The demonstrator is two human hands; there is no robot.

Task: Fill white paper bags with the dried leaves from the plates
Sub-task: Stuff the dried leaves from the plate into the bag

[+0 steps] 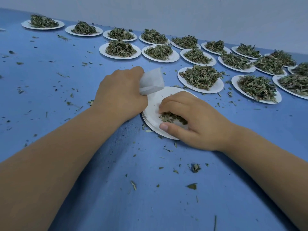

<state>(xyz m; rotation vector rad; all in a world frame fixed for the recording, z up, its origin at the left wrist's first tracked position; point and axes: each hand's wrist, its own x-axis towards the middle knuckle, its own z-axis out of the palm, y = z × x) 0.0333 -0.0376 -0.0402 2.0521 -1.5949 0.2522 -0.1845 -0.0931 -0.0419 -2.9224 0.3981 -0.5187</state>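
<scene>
Loose crumbs of dried leaf lie scattered over the blue tabletop along its near edge, between the two bare forearms. Just beyond them, around the middle of the tabletop, sits a short stack of white paper plates, nearly bare on top. The right hand rests on this stack, its fingers curled down over a small clump of dried leaves, with the thumb stretched along the near rim. The left hand is at the left rim of the stack and grips a white paper bag in a closed fist; the bag's crumpled top sticks up past the knuckles, over the far side of the stack. Farther off, toward the far edge and the right side of the tabletop, rows of paper plates heaped with dried leaves run along a pale wall.
</scene>
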